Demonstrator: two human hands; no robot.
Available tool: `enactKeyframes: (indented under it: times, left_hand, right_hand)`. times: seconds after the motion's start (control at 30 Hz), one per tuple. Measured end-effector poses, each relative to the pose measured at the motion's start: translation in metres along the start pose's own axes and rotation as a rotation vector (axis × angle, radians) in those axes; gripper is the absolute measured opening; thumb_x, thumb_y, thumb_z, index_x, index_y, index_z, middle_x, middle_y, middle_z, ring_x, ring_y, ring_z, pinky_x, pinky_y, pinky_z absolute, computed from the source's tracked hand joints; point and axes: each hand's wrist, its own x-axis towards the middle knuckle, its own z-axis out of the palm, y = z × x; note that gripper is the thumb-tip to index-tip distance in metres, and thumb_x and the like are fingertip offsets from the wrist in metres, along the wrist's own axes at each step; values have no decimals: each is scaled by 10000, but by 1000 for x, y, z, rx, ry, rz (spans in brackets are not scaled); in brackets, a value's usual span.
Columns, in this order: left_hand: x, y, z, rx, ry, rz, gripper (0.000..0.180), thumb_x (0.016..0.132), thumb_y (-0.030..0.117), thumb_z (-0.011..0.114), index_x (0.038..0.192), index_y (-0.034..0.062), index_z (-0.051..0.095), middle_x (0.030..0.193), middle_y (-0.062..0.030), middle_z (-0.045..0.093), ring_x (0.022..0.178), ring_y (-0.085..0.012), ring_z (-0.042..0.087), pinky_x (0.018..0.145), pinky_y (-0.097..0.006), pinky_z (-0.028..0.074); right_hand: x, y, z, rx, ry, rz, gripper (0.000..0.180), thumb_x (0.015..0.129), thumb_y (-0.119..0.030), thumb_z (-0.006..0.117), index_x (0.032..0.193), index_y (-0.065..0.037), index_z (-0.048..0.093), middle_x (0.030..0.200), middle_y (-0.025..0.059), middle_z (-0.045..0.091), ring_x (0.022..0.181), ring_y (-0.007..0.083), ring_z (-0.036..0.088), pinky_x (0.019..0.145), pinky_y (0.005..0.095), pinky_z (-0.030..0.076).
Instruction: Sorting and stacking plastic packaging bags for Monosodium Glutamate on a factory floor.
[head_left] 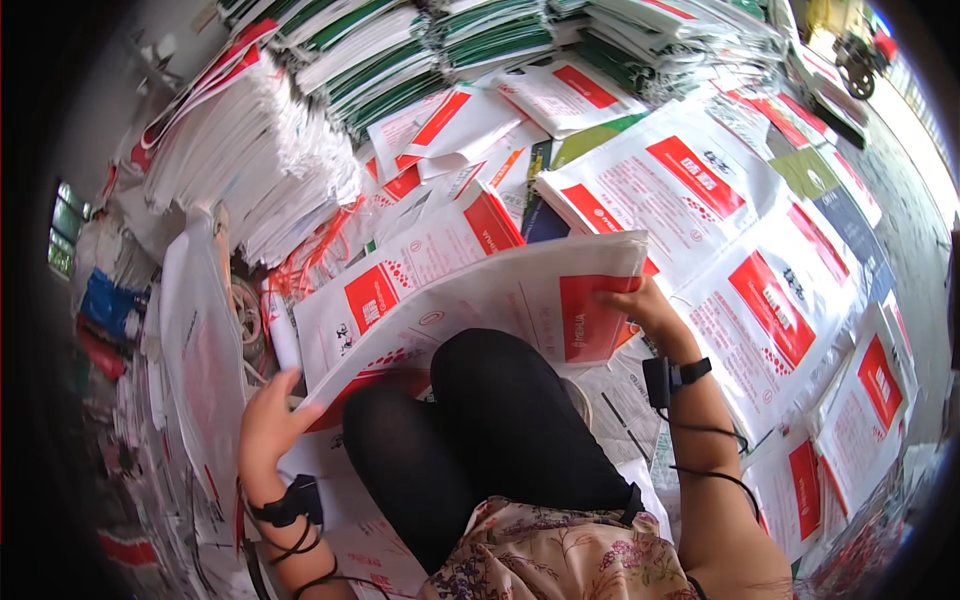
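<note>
A flat white plastic sack (480, 290) with red printed panels stands on its edge, bowed in front of my knees. My right hand (645, 308) grips its right end over a red panel, fingers in front of it. At the sack's left end, my left hand (270, 425) has its edge between thumb and fingers; part of that grip is hidden. Behind it lies another white-and-red sack (420, 255), close against the held one. A pile of similar sacks (690, 185) spreads to the right of my right hand.
Stacked white sacks (265, 140) lean at the far left, with green-and-white bundles (380, 60) at the back. Orange-red strings (320, 245) tangle near the left stack. Clear plastic (200, 340) hangs at the left. A wheeled vehicle (858, 65) stands far right on grey floor (910, 190).
</note>
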Motion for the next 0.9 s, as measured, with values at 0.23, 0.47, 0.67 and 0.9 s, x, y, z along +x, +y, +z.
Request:
enactKeyframes:
  times: [0.23, 0.47, 0.67, 0.9]
  left_hand:
    - [96, 211, 23, -171, 73, 729, 687, 801, 307, 731, 1366, 28, 457, 1342, -199, 520, 1249, -351, 475, 1053, -423, 365]
    - [137, 297, 82, -104, -19, 880, 535, 855, 312, 676, 1309, 107, 481, 1156, -171, 627, 1061, -355, 597, 869, -431, 480]
    - [129, 300, 83, -133, 30, 866, 305, 890, 274, 628, 1138, 117, 546, 902, -136, 685, 802, -374, 655, 682, -470, 511]
    - [124, 298, 82, -124, -14, 809, 349, 886, 260, 641, 1200, 137, 551, 936, -150, 688, 859, -363, 653, 728, -441, 506]
  right_hand:
    - [0, 23, -7, 16, -19, -12, 403, 817, -186, 763, 1167, -23, 646, 1069, 71, 686, 981, 148, 628, 892, 309, 491]
    - [-30, 9, 12, -153, 295, -360, 725, 766, -140, 780, 1381, -42, 409, 1297, 162, 551, 1153, 272, 573, 944, 381, 470]
    - [-57, 10, 34, -574, 723, -691, 655, 757, -41, 722, 1360, -81, 470, 1316, 159, 524, 1179, 329, 538, 981, 422, 440]
    - [-56, 10, 41, -620, 908, -685, 472, 761, -13, 692, 1217, -74, 588, 1195, 124, 570, 1081, 300, 559, 924, 411, 446]
